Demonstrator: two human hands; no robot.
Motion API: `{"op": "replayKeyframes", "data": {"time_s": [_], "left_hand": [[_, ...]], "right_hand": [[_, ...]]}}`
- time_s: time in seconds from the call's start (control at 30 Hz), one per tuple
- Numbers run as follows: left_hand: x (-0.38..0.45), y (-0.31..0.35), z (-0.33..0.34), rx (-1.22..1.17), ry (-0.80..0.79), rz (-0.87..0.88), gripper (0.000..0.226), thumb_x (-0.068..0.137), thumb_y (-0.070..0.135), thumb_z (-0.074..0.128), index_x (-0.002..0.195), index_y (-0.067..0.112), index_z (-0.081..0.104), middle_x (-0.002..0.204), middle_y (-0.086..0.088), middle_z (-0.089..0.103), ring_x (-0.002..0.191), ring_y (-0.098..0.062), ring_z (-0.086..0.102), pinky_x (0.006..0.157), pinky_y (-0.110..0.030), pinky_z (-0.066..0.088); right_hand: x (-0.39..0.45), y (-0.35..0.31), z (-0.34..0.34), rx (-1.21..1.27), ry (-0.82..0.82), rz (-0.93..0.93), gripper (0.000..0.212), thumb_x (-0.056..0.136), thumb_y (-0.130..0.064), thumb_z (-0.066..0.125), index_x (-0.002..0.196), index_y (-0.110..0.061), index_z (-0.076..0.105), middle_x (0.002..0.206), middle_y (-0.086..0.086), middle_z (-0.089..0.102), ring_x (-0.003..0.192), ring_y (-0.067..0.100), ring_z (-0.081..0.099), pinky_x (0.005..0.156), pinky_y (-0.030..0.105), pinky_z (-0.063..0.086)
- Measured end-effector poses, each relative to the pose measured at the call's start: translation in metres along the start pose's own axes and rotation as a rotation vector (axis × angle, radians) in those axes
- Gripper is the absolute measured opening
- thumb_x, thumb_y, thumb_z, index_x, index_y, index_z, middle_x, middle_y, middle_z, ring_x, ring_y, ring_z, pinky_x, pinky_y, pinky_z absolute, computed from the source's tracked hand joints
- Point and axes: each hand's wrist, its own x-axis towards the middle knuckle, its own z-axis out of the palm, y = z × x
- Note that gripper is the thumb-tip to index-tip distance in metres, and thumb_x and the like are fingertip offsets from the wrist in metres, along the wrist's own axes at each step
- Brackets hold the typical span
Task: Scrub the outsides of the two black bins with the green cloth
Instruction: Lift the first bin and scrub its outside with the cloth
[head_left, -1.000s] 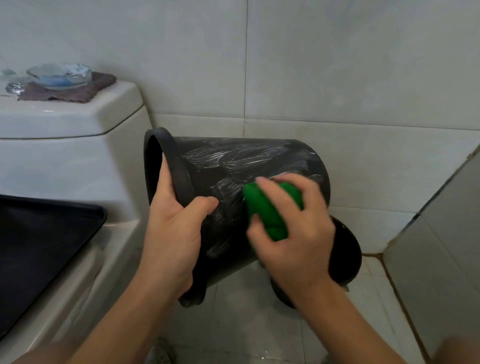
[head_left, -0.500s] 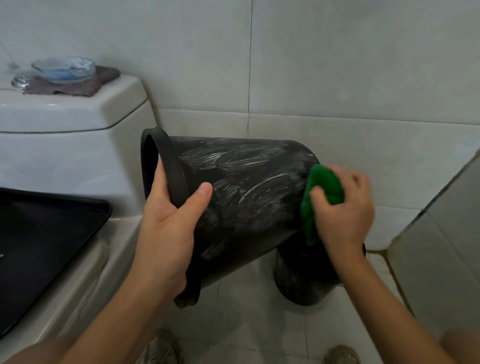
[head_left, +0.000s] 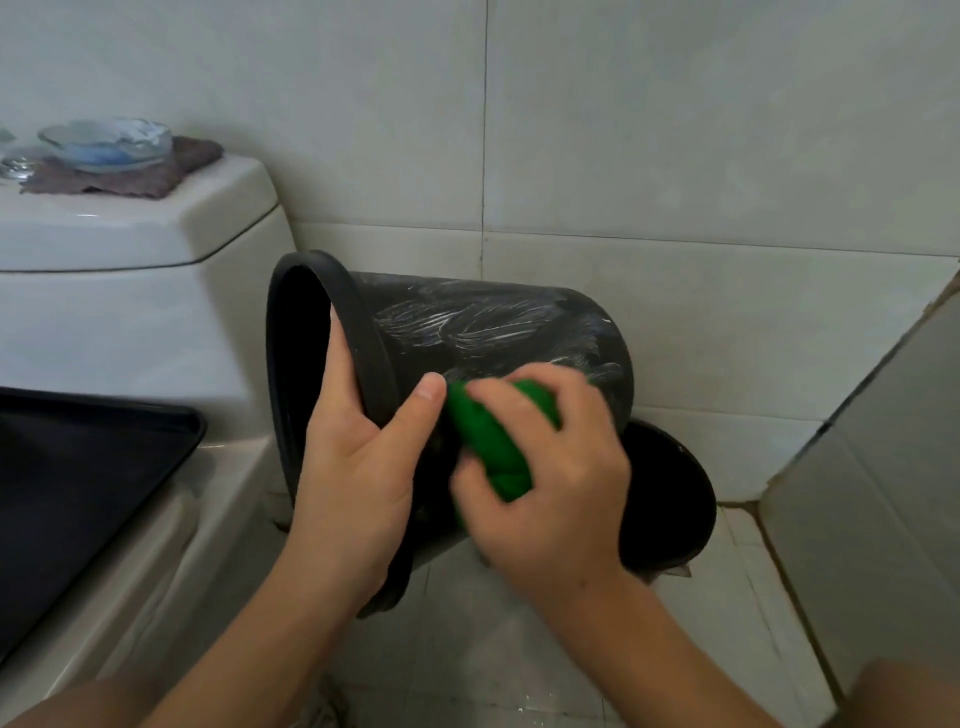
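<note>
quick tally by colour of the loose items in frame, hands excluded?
Black: 3 - held bin, second bin on the floor, tray
Green: 1 - cloth
Clear/blue: 1 - glass dish
Brownish: 1 - folded rag under the dish
Total: 6

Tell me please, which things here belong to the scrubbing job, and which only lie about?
In the job:
- tilted black plastic bin, held at its rim by the left hand
- crumpled green cloth in the right hand
- second black bin behind

Lying about:
- glass dish on brown cloth
- white toilet tank
- black flat tray
</note>
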Motion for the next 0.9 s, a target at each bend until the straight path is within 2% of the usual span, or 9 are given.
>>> {"op": "replayKeyframes", "data": {"time_s": [0.13,0.23,0.3,0.37,0.43,0.57,0.67,0.8,0.9], "left_hand": [[0.001,-0.002,-0.002,0.008,0.014,-0.017,0.062,0.089,0.026,0.054,0.148,0.023,0.038,0.117,-0.006,0.069,0.105,-0.02,0.066,0.096,-0.041,0.052],[0.001,-0.004,-0.005,-0.012,0.039,-0.036,0.058,0.089,0.023,0.053,0.146,0.019,0.041,0.117,-0.003,0.07,0.107,-0.021,0.066,0.099,-0.043,0.05],[0.0,-0.004,-0.007,-0.05,0.066,-0.055,0.057,0.09,0.019,0.058,0.145,0.019,0.044,0.121,-0.004,0.07,0.112,-0.024,0.066,0.101,-0.046,0.051],[0.0,-0.001,-0.011,-0.093,0.094,-0.077,0.05,0.095,0.013,0.058,0.143,0.021,0.047,0.117,-0.002,0.073,0.109,-0.021,0.069,0.095,-0.041,0.055],[0.0,0.003,-0.013,-0.101,0.106,-0.1,0.045,0.098,0.01,0.05,0.141,0.023,0.049,0.113,0.002,0.074,0.104,-0.017,0.071,0.089,-0.035,0.057],[-0.002,0.01,-0.015,-0.087,0.106,-0.118,0.042,0.099,0.01,0.047,0.139,0.024,0.052,0.11,0.003,0.075,0.101,-0.015,0.072,0.087,-0.032,0.058],[-0.002,0.012,-0.016,-0.099,0.095,-0.131,0.041,0.099,0.011,0.048,0.137,0.024,0.053,0.109,0.003,0.075,0.099,-0.015,0.073,0.085,-0.032,0.058],[-0.002,0.011,-0.015,-0.086,0.082,-0.111,0.041,0.098,0.011,0.049,0.137,0.022,0.053,0.108,0.004,0.075,0.101,-0.014,0.072,0.089,-0.031,0.057],[-0.002,0.006,-0.01,-0.062,0.053,-0.08,0.05,0.096,0.01,0.054,0.144,0.02,0.046,0.12,0.0,0.071,0.11,-0.016,0.069,0.095,-0.031,0.054]], "right_hand": [[-0.007,-0.019,0.004,0.052,-0.002,-0.069,0.03,0.069,-0.023,0.063,0.095,-0.015,0.077,0.097,0.009,0.065,0.083,0.024,0.061,0.066,0.026,0.049],[-0.006,-0.004,0.005,0.029,0.005,-0.096,0.03,0.071,-0.022,0.063,0.096,-0.013,0.077,0.097,0.011,0.065,0.082,0.026,0.063,0.065,0.03,0.052],[-0.003,0.014,0.003,0.009,0.02,-0.046,0.032,0.072,-0.022,0.062,0.099,-0.012,0.076,0.098,0.011,0.064,0.083,0.027,0.063,0.067,0.031,0.052],[0.004,0.036,-0.001,-0.019,0.038,0.044,0.034,0.074,-0.024,0.061,0.103,-0.013,0.075,0.101,0.011,0.063,0.085,0.025,0.062,0.068,0.032,0.053],[0.011,0.06,-0.004,-0.057,0.042,0.149,0.036,0.075,-0.028,0.058,0.105,-0.014,0.073,0.103,0.008,0.061,0.085,0.02,0.06,0.066,0.024,0.048],[0.017,0.097,-0.011,-0.076,0.119,0.34,0.042,0.075,-0.035,0.053,0.107,-0.016,0.072,0.1,-0.003,0.054,0.082,-0.001,0.045,0.069,0.001,0.032],[0.02,0.109,-0.015,-0.082,0.176,0.418,0.039,0.075,-0.03,0.056,0.109,-0.016,0.072,0.1,-0.006,0.05,0.082,-0.003,0.044,0.07,-0.006,0.028],[0.017,0.098,-0.013,-0.067,0.167,0.385,0.038,0.075,-0.03,0.055,0.106,-0.016,0.072,0.099,-0.004,0.052,0.084,0.002,0.047,0.072,-0.002,0.031],[0.009,0.071,-0.006,-0.046,0.091,0.261,0.038,0.074,-0.03,0.055,0.104,-0.014,0.072,0.101,0.005,0.059,0.087,0.018,0.057,0.074,0.018,0.043]]}}
